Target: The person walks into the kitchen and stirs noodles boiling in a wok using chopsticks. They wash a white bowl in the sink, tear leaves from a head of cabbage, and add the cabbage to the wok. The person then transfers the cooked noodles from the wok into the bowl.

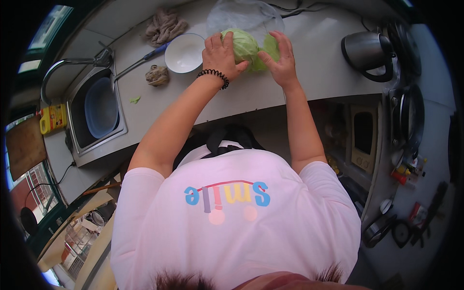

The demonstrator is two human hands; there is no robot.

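A pale green cabbage (242,44) is on the countertop, at the near edge of a clear plastic bag (239,14). My left hand (222,52) is wrapped around the cabbage's left side, with a black coil band on the wrist. Right of the cabbage is a brighter green leaf (270,47); whether it is still joined to the head I cannot tell. My right hand (282,62) is beside this leaf with thumb and fingers spread apart. The thumb overlaps the leaf's edge in the view, and contact is unclear.
A white bowl (185,53) stands left of my left hand, near a blue-handled tool (156,52), a crumpled brown clump (157,75) and a cloth (166,26). Further left, a sink (121,123) holds a blue basin (102,108). An electric kettle (366,49) stands at right.
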